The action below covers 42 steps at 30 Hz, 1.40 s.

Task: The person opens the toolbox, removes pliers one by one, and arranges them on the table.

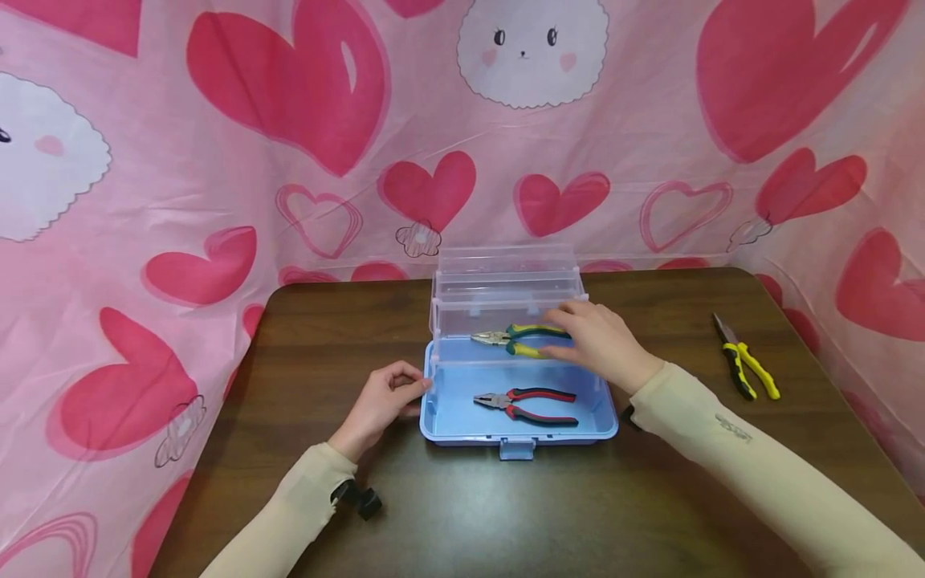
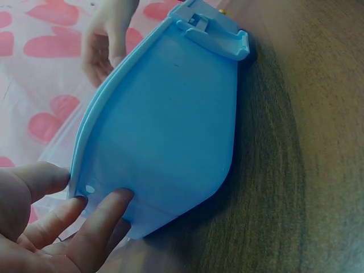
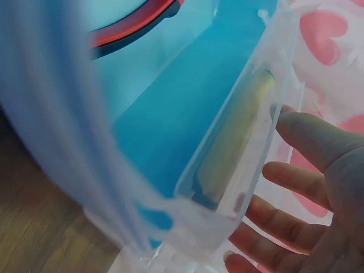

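A blue toolbox [image 1: 462, 440] stands on the table with its clear lid [image 1: 506, 261] raised at the back. My left hand [image 1: 386, 401] holds the box's left end, thumb at the rim and fingertips on the outer wall [image 2: 159, 125]. Inside the box lie red-and-black pliers [image 1: 542, 393], jaws pointing left. Green-and-yellow pliers [image 1: 516, 331] lie in the raised translucent tray [image 1: 462, 361]. My right hand [image 1: 603, 341] is over the tray's right end, fingers spread and partly covering those pliers' handles. In the right wrist view its fingers [image 3: 296, 233] are beside the tray's wall.
Yellow-and-black long-nose pliers [image 1: 744, 365] lie on the brown table [image 1: 347, 321] at the right. The box's front latch [image 1: 516, 449] hangs down. A pink heart-patterned cloth [image 1: 506, 144] hangs behind the table. A black strap piece [image 1: 357, 498] is at the left cuff.
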Each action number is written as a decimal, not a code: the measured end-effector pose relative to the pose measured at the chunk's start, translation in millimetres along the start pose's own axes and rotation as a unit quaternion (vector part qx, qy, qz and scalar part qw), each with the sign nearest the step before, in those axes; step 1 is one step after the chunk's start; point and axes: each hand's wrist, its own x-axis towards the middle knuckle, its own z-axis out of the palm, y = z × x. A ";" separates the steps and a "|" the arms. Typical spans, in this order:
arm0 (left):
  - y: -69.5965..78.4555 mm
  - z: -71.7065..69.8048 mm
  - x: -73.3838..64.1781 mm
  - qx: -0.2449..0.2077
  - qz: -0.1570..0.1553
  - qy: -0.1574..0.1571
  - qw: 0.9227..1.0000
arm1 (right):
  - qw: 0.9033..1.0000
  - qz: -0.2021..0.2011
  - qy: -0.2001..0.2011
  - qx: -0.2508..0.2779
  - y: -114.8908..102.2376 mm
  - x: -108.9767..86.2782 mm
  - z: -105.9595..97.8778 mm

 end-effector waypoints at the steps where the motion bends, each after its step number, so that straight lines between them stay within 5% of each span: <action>1: 0.0 -0.1 0.0 0.000 0.000 0.000 1.000 | 1.000 -0.002 -0.003 -0.001 -1.1 1.7 0.3; 12: 1.6 -0.5 -0.9 0.003 -0.008 0.000 1.000 | 0.998 -0.001 -0.057 -0.034 -10.9 18.6 2.0; 36: 1.5 -2.6 1.8 -0.004 -0.008 -0.009 1.000 | 0.986 -0.115 -0.002 -0.121 -24.1 33.7 8.4; 42: -0.1 -2.1 2.4 -0.010 -0.005 -0.007 1.000 | 0.989 -0.098 -0.017 -0.108 -24.0 32.8 9.8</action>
